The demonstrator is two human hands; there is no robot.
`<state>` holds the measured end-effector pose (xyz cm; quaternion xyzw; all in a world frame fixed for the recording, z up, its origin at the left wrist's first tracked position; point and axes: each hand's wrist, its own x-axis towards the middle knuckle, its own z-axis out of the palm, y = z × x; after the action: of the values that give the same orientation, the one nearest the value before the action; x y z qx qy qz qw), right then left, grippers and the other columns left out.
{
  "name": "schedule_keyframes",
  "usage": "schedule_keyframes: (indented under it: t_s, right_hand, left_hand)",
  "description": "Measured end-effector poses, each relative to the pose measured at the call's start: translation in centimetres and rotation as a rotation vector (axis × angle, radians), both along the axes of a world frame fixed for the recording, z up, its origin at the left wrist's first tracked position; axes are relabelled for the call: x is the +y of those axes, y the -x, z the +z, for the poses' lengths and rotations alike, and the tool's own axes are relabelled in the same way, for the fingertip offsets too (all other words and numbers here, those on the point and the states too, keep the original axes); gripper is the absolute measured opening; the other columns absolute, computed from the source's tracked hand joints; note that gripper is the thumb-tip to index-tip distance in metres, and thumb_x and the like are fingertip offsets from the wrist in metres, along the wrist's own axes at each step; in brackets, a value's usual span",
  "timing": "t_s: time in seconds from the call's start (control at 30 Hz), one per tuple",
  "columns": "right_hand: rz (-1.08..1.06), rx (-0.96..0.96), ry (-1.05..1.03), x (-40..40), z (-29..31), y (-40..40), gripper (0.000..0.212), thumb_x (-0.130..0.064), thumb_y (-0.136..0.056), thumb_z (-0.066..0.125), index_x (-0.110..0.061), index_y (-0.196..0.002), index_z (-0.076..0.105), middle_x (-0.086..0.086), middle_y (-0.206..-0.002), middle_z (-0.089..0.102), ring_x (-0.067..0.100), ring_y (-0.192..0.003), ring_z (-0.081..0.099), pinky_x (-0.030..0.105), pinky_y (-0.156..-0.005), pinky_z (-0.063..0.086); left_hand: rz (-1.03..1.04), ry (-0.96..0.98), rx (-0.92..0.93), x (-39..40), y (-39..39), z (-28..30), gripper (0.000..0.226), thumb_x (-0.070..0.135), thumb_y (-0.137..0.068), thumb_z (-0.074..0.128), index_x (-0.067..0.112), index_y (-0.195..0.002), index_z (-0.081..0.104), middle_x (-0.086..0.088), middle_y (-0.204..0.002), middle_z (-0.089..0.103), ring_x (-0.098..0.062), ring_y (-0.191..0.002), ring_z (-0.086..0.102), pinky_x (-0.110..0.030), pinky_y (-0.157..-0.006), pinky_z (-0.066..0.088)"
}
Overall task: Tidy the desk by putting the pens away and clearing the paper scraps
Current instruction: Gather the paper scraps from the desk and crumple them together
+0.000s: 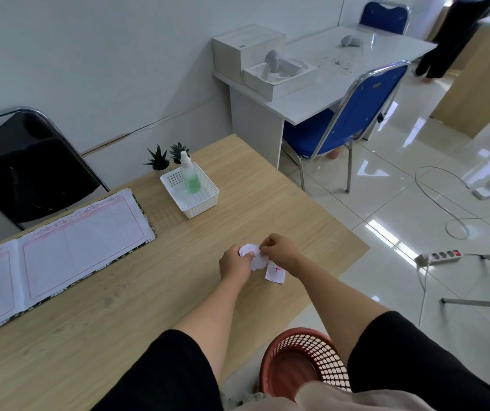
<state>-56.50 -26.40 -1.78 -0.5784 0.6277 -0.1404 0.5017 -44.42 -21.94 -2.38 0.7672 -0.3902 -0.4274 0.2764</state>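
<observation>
Both my hands meet over the wooden desk near its right edge. My left hand is closed around a bunch of white paper scraps. My right hand pinches the same bunch from the right side. One more white scrap with a red mark lies flat on the desk just below my right hand. A red mesh wastebasket stands on the floor beside the desk, under my right forearm. I see no pens.
A white plastic basket holding a green spray bottle sits at the back of the desk beside two small potted plants. An open ledger book lies at the left. A blue chair, cables and a power strip occupy the floor at right.
</observation>
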Motion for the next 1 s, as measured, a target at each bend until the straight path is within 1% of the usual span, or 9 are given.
schedule_keyframes:
  t_s: [0.07,0.2,0.33,0.4,0.5,0.57,0.67,0.83,1.0]
  right_hand:
    - [-0.052,0.003,0.012,0.3,0.0,0.9,0.012,-0.009,-0.088,0.049,-0.005,-0.096,0.058,0.008,-0.090,0.057,0.023,-0.081,0.049,0.030,-0.067,0.040]
    - [-0.116,0.055,0.030,0.7,-0.5,2.6,0.020,-0.009,-0.090,0.047,0.001,-0.102,0.060,0.009,-0.090,0.057,0.024,-0.081,0.051,0.032,-0.068,0.042]
    - [-0.107,0.154,0.037,1.3,-1.5,3.6,0.020,-0.010,-0.092,0.045,-0.002,-0.102,0.060,0.011,-0.094,0.059,0.022,-0.080,0.050,0.027,-0.061,0.040]
    - [-0.075,0.176,0.046,1.7,-2.0,3.8,0.024,-0.026,-0.096,0.048,-0.005,-0.101,0.058,0.009,-0.094,0.060,0.021,-0.081,0.051,0.029,-0.066,0.040]
    - [0.000,0.169,0.042,2.1,-2.0,3.7,0.046,-0.051,-0.092,0.050,-0.009,-0.107,0.058,0.006,-0.098,0.063,0.019,-0.085,0.055,0.027,-0.067,0.041]
    - [0.073,0.218,0.038,2.0,-2.0,3.7,0.039,-0.042,-0.092,0.053,-0.011,-0.116,0.056,0.008,-0.111,0.063,0.018,-0.091,0.054,0.028,-0.073,0.042]
    - [0.140,0.257,-0.008,1.7,-1.7,3.5,0.039,-0.016,-0.087,0.054,-0.006,-0.124,0.048,0.014,-0.120,0.059,0.025,-0.098,0.056,0.035,-0.079,0.046]
    - [0.287,0.325,-0.023,1.4,-1.4,2.9,0.033,-0.014,-0.089,0.052,-0.005,-0.120,0.056,0.015,-0.121,0.061,0.029,-0.111,0.056,0.030,-0.078,0.040]
    - [0.301,0.301,0.003,1.5,-1.7,2.6,0.023,-0.006,-0.088,0.049,-0.006,-0.108,0.061,0.014,-0.106,0.062,0.022,-0.091,0.050,0.030,-0.073,0.036]
  left_hand:
    - [-0.108,-0.043,-0.035,0.0,0.7,0.0,0.012,0.016,-0.093,0.052,0.009,-0.087,0.058,-0.013,-0.094,0.065,-0.022,-0.079,0.053,-0.027,-0.066,0.038]
    - [-0.290,-0.062,-0.074,0.4,2.7,-0.1,0.018,0.010,-0.092,0.045,0.014,-0.076,0.051,-0.005,-0.079,0.058,-0.020,-0.077,0.050,-0.026,-0.061,0.036]
    - [-0.375,-0.032,-0.151,0.7,3.9,-0.7,0.011,0.011,-0.091,0.050,0.015,-0.082,0.054,-0.014,-0.097,0.068,-0.023,-0.077,0.055,-0.029,-0.063,0.037]
    - [-0.379,-0.013,-0.214,0.7,4.1,-1.1,0.011,0.012,-0.091,0.049,0.014,-0.086,0.059,-0.014,-0.104,0.069,-0.028,-0.086,0.063,-0.030,-0.065,0.041]
    - [-0.367,-0.009,-0.283,1.0,4.2,-1.7,0.026,0.018,-0.092,0.051,0.018,-0.115,0.063,-0.008,-0.121,0.062,-0.028,-0.106,0.062,-0.033,-0.082,0.050]
    - [-0.375,-0.003,-0.374,1.3,4.1,-2.1,0.031,0.017,-0.093,0.052,0.020,-0.122,0.060,-0.007,-0.128,0.054,-0.026,-0.112,0.057,-0.035,-0.085,0.050]
    - [-0.377,0.024,-0.480,1.3,4.2,-2.2,0.032,0.012,-0.089,0.059,0.018,-0.120,0.055,-0.008,-0.128,0.049,-0.026,-0.114,0.051,-0.036,-0.080,0.049]
    - [-0.342,0.019,-0.418,0.9,4.0,-2.2,0.040,0.012,-0.085,0.065,0.015,-0.121,0.048,-0.009,-0.129,0.050,-0.027,-0.115,0.051,-0.040,-0.088,0.050]
    - [-0.332,0.013,-0.409,1.2,3.4,-2.2,0.038,0.018,-0.087,0.063,0.013,-0.122,0.048,-0.010,-0.128,0.051,-0.026,-0.114,0.052,-0.037,-0.086,0.048]
